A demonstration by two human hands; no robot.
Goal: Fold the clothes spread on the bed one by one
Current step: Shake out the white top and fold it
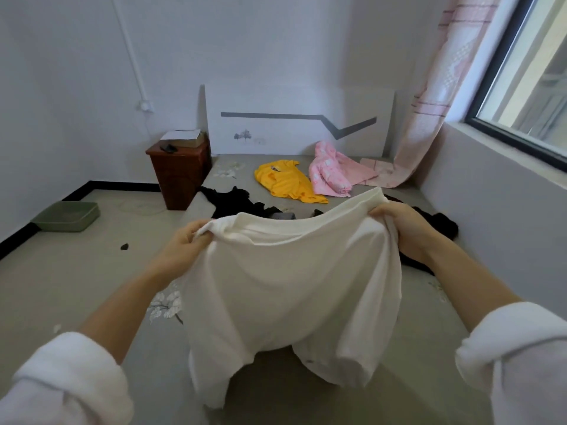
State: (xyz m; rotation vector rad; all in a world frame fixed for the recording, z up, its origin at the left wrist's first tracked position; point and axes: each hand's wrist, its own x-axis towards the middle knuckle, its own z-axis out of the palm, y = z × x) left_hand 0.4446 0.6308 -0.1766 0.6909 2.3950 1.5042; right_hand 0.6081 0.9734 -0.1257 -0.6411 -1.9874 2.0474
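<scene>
— Over the bed [242, 185], at 6 o'clock: where's the white top [291, 286]?
— Held up; its lower end seems to rest on the bed. Left hand [184, 243] at 9, right hand [402, 228] at 3, and the fingers [196, 232] of both pinch its upper edge.
— Beyond?
— Yellow garment [285, 180] and pink garment [329, 173] at 12.

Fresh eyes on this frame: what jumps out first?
The white garment held up at centre, its top edge gripped by the left hand and the right hand. Behind it on the bed, a yellow garment and a pink garment lie unfolded near the headboard.
</scene>
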